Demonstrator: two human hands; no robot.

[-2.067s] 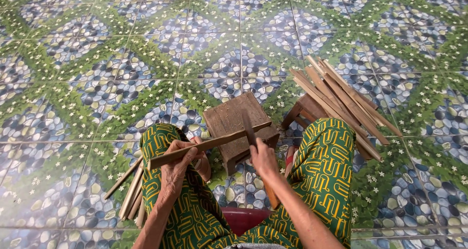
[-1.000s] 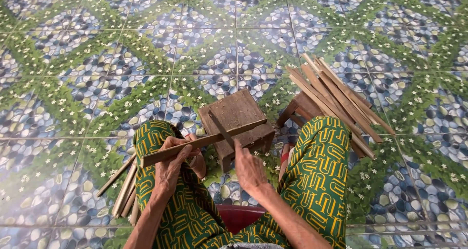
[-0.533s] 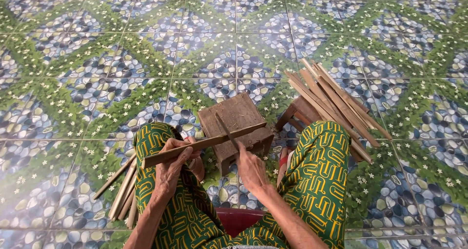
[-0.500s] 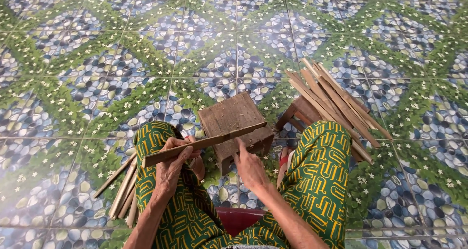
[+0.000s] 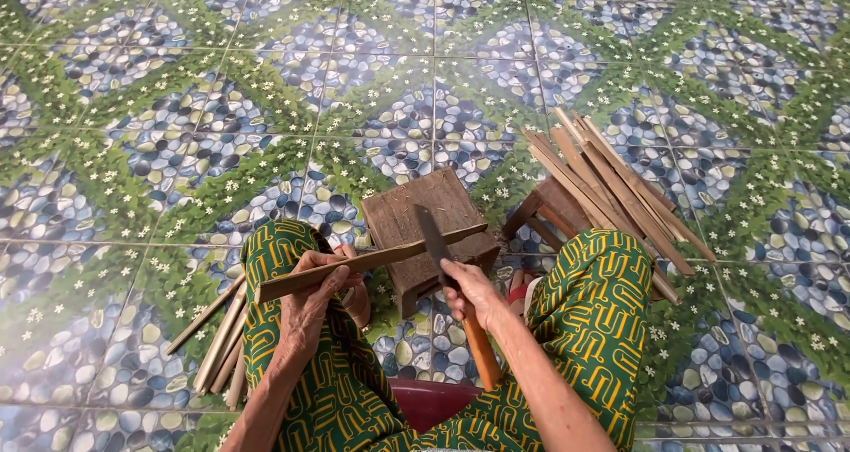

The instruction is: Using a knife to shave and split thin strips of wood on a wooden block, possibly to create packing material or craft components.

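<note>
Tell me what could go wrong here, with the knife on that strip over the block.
The knife crosses the bamboo strip while the left hand grips the same strip further along; a slip along it could reach those fingers. The strip touches the wooden block only at its far end, so it might flex or skid under pressure. The right hand works between both knees, so a blade that breaks free may swing toward the legs.

Patterned floor tiles (image 5: 177, 89) all around; bundle of wooden slats (image 5: 620, 195) at two o'clock; loose sticks (image 5: 221, 346) at eight o'clock.
</note>
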